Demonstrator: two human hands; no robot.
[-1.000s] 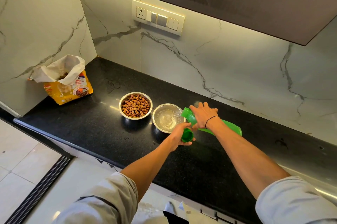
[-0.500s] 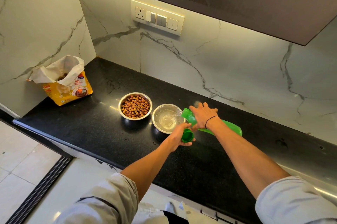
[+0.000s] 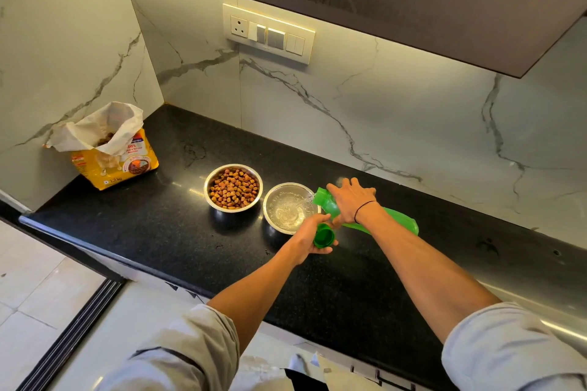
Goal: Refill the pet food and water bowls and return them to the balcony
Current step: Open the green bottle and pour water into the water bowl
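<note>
The water bowl sits on the counter beside the filled food bowl, so your right hand grips the tipped green bottle over its rim while your left hand holds the cap aside.

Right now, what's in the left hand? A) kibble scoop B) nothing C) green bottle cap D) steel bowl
C: the left hand holds the green bottle cap near the water bowl, while the right hand grips the tilted green bottle with its mouth over that bowl.
</note>
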